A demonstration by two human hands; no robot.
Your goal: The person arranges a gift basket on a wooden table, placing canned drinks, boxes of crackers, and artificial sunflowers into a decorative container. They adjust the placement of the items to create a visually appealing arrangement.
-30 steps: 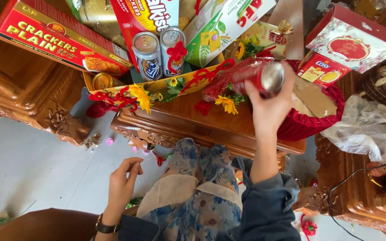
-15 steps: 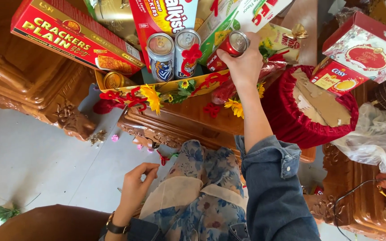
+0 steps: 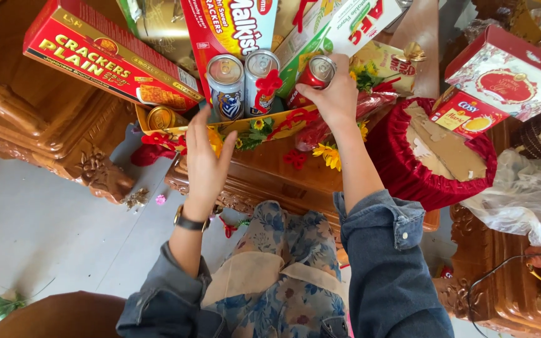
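The right hand (image 3: 333, 100) is pinching a red metal drink can (image 3: 311, 75) around its body, settling it into the yellow flower-trimmed gift tray (image 3: 245, 125) just beside two silver cans (image 3: 242, 78). The left hand (image 3: 205, 163) is hovering spread and empty at the tray's front rim. The can is tilting, long axis leaning, silver top facing up towards the camera; it wants straightening before letting go, I'd judge

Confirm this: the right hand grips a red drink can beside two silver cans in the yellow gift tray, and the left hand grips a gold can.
Not quite. In the head view the left hand is open, fingers spread near the yellow gift tray, holding nothing; the gold can lies untouched. The right hand does grip the red drink can beside the two silver cans.
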